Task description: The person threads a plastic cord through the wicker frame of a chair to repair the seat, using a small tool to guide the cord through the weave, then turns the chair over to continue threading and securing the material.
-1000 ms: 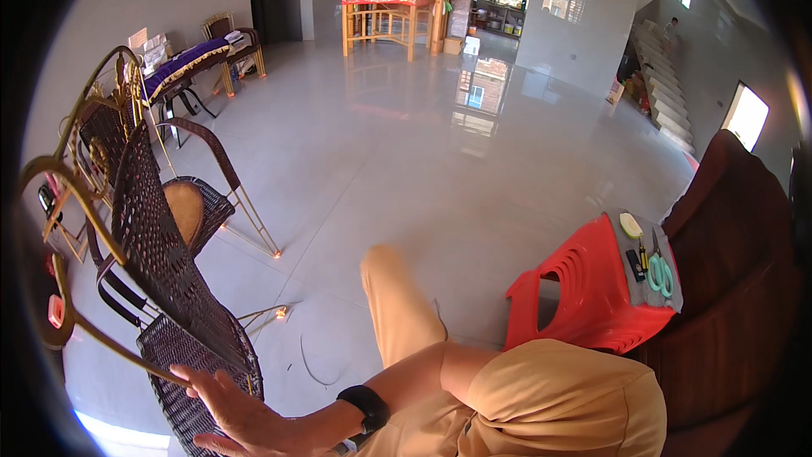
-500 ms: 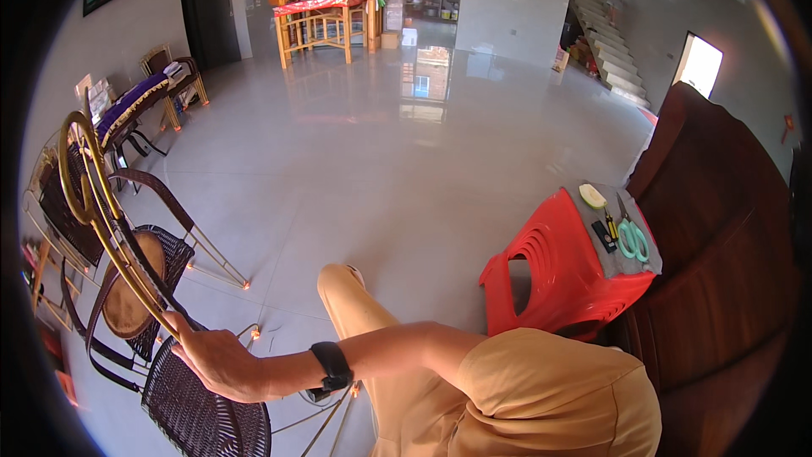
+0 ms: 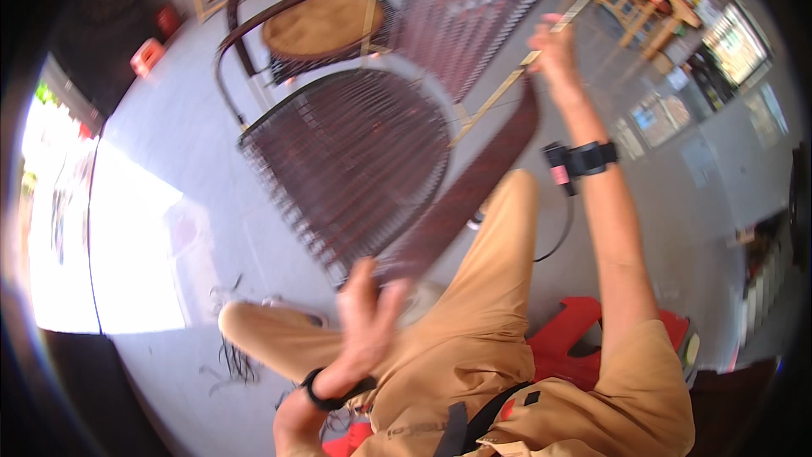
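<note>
Knees in tan trousers (image 3: 499, 245) are nearest, spread before a brown woven chair (image 3: 364, 144), with the left hand (image 3: 368, 322) just above the lap. Its fingers stand apart, blurred, beside the near end of the chair's dark armrest (image 3: 486, 178); whether they touch it I cannot tell. Should the armrest swing back, that hand looks too loosely placed to check it, and the near end could knock the knee. A red stool (image 3: 584, 343) is close by the right thigh, so a wide turn of the chair might bump it. Loose dark strips (image 3: 237, 364) lie on the floor by the left knee, where a chair foot or a shoe could snag them. Farther out, the right hand (image 3: 558, 46) has its fingers wrapped around a gold rod (image 3: 507, 85) along the woven backrest; one hand high on the frame may let the chair twist or slip. From that wrist hangs a black cord (image 3: 558, 237), which might catch on the armrest. Beyond, a chair with a tan cushion (image 3: 321, 25) sits near enough for the frames to knock together.
</note>
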`<act>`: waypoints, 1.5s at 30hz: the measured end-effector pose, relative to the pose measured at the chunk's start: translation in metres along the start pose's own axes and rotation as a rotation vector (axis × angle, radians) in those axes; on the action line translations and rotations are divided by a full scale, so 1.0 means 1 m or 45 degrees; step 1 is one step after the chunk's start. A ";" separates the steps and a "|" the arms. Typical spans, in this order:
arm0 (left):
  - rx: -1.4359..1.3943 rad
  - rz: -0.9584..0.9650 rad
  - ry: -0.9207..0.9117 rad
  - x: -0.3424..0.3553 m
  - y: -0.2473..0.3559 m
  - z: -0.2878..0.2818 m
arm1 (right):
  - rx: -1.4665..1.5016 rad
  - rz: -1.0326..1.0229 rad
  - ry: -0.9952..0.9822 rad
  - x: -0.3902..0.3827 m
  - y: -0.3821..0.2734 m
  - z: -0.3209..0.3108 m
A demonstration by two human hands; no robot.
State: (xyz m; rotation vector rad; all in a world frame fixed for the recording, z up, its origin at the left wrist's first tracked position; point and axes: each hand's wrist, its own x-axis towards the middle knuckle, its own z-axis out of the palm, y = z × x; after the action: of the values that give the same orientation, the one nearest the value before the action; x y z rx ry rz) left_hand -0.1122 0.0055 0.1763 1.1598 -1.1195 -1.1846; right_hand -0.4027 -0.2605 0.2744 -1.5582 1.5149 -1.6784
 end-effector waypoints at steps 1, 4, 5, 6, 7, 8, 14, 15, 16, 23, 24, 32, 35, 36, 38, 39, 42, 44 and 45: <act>0.212 0.074 -0.116 -0.003 0.004 0.017 | -0.074 0.040 -0.029 0.017 0.011 -0.014; 0.449 0.341 -0.262 0.000 0.001 0.027 | -0.016 0.136 -0.191 0.014 0.014 -0.029; 0.440 0.223 -0.431 0.004 0.007 0.015 | 0.042 0.107 -0.188 0.005 0.013 -0.028; 0.444 0.201 -0.427 0.003 0.008 0.016 | 0.093 0.096 -0.209 -0.001 0.015 -0.034; 0.350 0.140 -0.490 0.003 0.010 0.014 | 0.109 0.110 -0.214 -0.016 0.013 -0.036; 0.257 0.077 -0.557 0.004 0.013 0.011 | 0.059 0.092 -0.083 -0.039 0.008 -0.039; 0.223 -0.163 -0.462 0.060 0.025 -0.065 | 0.072 0.468 -0.217 -0.173 0.004 -0.080; 0.294 -0.137 -0.349 0.082 0.027 -0.082 | 0.008 0.523 -0.304 -0.187 0.005 -0.091; 0.490 0.005 -0.275 0.112 0.012 -0.116 | 0.046 0.572 -0.347 -0.200 0.002 -0.090; 1.783 0.685 0.337 0.339 0.045 -0.293 | 0.577 0.613 -0.564 -0.251 -0.050 -0.040; 1.924 0.919 0.437 0.351 0.045 -0.283 | 0.625 0.684 -0.562 -0.251 -0.066 -0.022; 1.718 0.241 0.111 0.429 0.020 -0.296 | 0.698 0.675 -0.449 -0.286 -0.092 0.024; 0.928 0.197 0.038 0.437 -0.019 -0.287 | 0.669 0.479 -0.239 -0.284 -0.093 0.047; 0.333 0.402 -0.012 0.440 -0.026 -0.288 | 0.655 0.468 -0.235 -0.284 -0.093 0.049; 0.445 0.399 0.047 0.441 -0.035 -0.294 | 0.436 0.508 -0.108 -0.286 -0.096 0.050; 0.391 0.447 0.070 0.441 -0.043 -0.301 | 0.374 0.564 0.032 -0.283 -0.101 0.060; 0.219 0.431 0.087 0.448 -0.053 -0.299 | 0.335 0.621 0.078 -0.277 -0.100 0.061; 0.874 0.109 0.258 0.440 -0.043 -0.276 | 0.256 0.610 0.137 -0.272 -0.102 0.065; 0.794 0.285 0.169 0.440 -0.042 -0.296 | 0.264 0.656 0.134 -0.271 -0.104 0.064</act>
State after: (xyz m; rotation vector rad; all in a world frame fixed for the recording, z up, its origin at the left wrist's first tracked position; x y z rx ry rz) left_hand 0.2057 -0.4177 0.1209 1.5022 -1.5237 -0.5824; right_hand -0.2263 -0.0258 0.2279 -0.8870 1.5644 -1.5648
